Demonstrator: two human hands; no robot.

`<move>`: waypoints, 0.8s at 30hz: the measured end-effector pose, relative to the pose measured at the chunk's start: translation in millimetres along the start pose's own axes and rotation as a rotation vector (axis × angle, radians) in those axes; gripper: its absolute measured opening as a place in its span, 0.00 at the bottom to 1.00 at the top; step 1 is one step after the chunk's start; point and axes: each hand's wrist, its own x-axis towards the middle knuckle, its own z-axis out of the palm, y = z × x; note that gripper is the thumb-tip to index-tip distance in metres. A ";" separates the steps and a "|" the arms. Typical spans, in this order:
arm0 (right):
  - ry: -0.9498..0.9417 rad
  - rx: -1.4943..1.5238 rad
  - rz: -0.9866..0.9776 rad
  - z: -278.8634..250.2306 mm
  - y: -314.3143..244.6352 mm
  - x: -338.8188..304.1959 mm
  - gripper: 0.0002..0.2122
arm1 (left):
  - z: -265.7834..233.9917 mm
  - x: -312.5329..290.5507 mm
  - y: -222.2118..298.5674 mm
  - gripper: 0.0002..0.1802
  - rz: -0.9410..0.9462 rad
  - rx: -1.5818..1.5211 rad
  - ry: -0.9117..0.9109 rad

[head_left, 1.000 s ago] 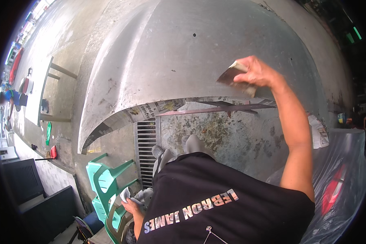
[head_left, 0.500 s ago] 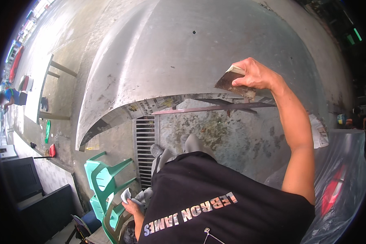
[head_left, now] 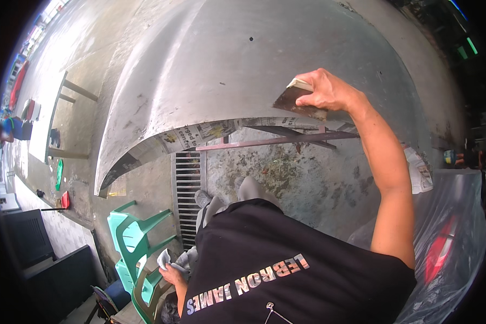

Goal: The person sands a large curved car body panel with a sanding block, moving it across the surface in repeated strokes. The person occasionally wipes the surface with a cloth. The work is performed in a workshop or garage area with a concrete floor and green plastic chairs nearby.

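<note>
One flat brown pad (head_left: 289, 101) at one o'clock looks light and stiff, best pinched by its edge, as our right hand (head_left: 330, 92) does; our left hand (head_left: 172, 275), at seven, clutches pale cloth (head_left: 164, 259).

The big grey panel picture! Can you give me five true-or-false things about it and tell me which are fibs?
1. The right hand holds a flat brown tool. True.
2. The left hand has nothing in it. False: it holds a pale grey cloth.
3. The green plastic chairs are left of the floor grate. True.
4. The big panel is bright red. False: it is grey.
5. Printed paper shows under the panel's near edge. True.
</note>
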 end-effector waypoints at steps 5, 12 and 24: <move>-0.063 -0.131 0.066 -13.2 12.3 -0.3 0.16 | 6.0 4.1 -14.7 0.30 -0.017 0.053 0.038; 0.090 -0.028 0.302 -74.7 90.1 -27.0 0.22 | 5.0 10.4 -24.2 0.35 -0.036 0.044 -0.021; -0.014 0.049 -0.028 -15.9 18.3 29.1 0.14 | 3.6 16.2 -3.3 0.30 0.118 0.068 0.075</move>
